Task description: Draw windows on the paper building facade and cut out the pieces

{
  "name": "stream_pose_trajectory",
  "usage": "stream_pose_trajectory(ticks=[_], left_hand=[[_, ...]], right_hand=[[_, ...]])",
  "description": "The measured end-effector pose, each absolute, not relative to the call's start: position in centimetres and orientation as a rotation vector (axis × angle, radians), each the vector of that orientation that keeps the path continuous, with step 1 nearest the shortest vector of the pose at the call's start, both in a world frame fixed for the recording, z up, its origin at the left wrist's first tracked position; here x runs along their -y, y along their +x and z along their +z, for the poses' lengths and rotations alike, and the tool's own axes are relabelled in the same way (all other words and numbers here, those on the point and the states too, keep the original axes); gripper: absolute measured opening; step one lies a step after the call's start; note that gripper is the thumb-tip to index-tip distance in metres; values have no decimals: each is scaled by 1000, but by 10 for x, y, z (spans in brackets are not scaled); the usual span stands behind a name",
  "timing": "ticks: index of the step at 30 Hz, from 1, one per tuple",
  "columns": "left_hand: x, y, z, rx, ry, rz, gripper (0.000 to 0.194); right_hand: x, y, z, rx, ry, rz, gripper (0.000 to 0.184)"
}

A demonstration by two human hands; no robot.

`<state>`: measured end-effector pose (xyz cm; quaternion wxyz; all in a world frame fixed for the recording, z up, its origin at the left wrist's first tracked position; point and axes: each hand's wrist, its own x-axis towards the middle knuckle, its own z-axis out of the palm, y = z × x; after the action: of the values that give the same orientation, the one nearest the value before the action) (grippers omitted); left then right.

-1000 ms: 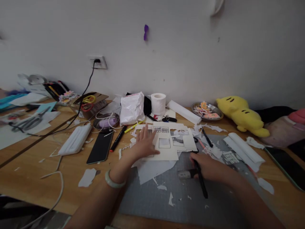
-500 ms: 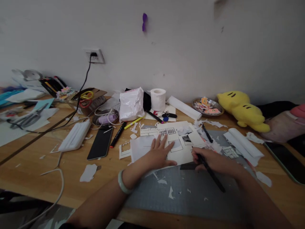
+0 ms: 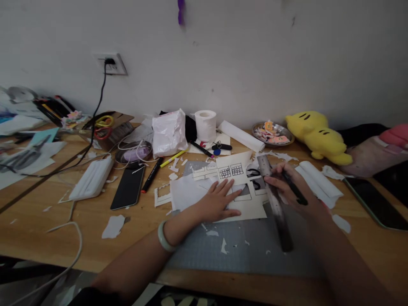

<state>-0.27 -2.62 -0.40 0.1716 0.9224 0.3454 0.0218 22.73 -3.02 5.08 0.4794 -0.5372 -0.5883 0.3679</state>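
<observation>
My left hand [image 3: 218,202] lies flat with fingers spread on a cream paper sheet [image 3: 250,209] that has inked grid windows and cut-out openings. My right hand [image 3: 295,191] is just right of the sheet, closed on a metal ruler [image 3: 276,206] held at a slant. A slim black pen-like tool [image 3: 293,187] is also tucked in its fingers; whether it is a pen or a knife I cannot tell. Black loops [image 3: 255,183] show through an opening in the sheet. White paper [image 3: 186,191] sits left of it, and a grey cutting mat [image 3: 229,250] underneath.
Left of the mat are a phone [image 3: 128,186], a black marker [image 3: 151,175] and a white power bank-like block [image 3: 92,178]. Behind stand a toilet roll [image 3: 205,126] and a metal dish [image 3: 273,134]. Rolled paper [image 3: 320,183], another phone [image 3: 376,202] and yellow plush toys [image 3: 321,138] lie right.
The sheet has shifted and turned slightly, with my left hand moving right on it. My right hand has picked the ruler up from the mat, keeping the black tool.
</observation>
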Motion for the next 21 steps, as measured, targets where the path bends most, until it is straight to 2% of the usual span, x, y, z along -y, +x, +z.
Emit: stream_pose_trajectory(ticks=[3, 6, 12, 15, 18, 21], left_hand=[[20, -6, -7, -986, 2607, 82, 74], [14, -9, -5, -989, 2492, 121, 80], [3, -15, 2, -1060, 2143, 357, 57], [4, -14, 2, -1042, 2155, 418, 54], [7, -12, 2, -1059, 2206, 396, 63], [8, -11, 0, -1059, 2263, 350, 85]], right_hand=[[34, 209, 42, 1349, -1341, 1044, 33], [37, 190, 28, 1473, -1450, 1038, 33], [42, 173, 8, 1719, -1562, 965, 24], [44, 173, 4, 1827, -1525, 937, 15], [43, 173, 1, 1864, -1477, 960, 8], [42, 174, 0, 1879, -1447, 971, 4]])
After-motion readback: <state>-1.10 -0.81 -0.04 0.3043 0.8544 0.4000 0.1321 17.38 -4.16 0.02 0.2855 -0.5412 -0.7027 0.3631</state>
